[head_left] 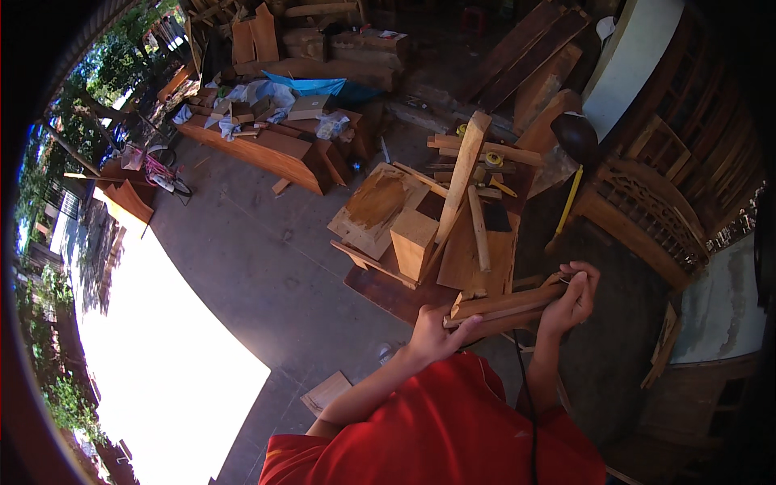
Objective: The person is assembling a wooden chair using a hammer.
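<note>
Several wooden strips [509,304] lie side by side in front of my red shirt, spanning from one hand to the other. My left hand [434,333] is closed on their left end, with the thumb along the near side. Around the right end curl the fingers of my right hand [574,297]; the palm side is partly hidden. Just beyond the strips is a low work table with a wooden block [413,242], a long wooden beam [463,178] leaning across it, and a flat board [378,208]. A yellow tape measure [493,159] rests among the wood pieces farther back.
A dark cable [524,380] hangs down near my right arm. To the right are a yellow-handled tool [570,198] and a carved wooden bench [647,206]. A wooden cabinet [250,149] piled with scraps stands far left, near a pink bicycle [166,174].
</note>
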A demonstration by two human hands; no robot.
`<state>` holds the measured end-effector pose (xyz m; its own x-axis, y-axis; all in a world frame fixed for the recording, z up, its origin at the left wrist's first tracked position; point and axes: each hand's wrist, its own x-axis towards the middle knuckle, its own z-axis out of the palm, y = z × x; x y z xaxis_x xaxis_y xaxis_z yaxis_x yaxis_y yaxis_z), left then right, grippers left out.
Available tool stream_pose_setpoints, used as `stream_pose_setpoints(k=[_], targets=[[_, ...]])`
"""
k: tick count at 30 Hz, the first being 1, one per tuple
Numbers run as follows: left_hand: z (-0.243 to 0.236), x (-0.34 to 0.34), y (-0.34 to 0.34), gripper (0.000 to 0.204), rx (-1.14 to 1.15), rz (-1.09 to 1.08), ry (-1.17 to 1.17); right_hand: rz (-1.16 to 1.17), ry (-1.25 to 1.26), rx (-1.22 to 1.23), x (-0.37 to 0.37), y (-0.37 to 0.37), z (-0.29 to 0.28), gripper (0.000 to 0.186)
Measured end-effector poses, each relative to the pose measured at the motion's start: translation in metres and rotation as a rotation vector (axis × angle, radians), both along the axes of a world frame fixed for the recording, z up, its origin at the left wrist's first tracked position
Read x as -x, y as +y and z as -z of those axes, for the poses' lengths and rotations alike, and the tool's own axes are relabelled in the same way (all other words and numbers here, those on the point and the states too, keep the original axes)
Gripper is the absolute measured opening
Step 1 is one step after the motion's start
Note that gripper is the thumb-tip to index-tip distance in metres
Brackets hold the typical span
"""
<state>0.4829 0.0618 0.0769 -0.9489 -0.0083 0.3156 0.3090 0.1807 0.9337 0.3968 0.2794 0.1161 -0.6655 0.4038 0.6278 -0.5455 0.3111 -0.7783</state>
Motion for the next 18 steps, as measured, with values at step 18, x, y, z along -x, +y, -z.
stream_pose_setpoints(k=[18], targets=[[0.006,0.001,0.014,0.031,0.028,-0.032,-0.017,0.023,-0.064,0.107,0.005,0.004,0.010,0.032]])
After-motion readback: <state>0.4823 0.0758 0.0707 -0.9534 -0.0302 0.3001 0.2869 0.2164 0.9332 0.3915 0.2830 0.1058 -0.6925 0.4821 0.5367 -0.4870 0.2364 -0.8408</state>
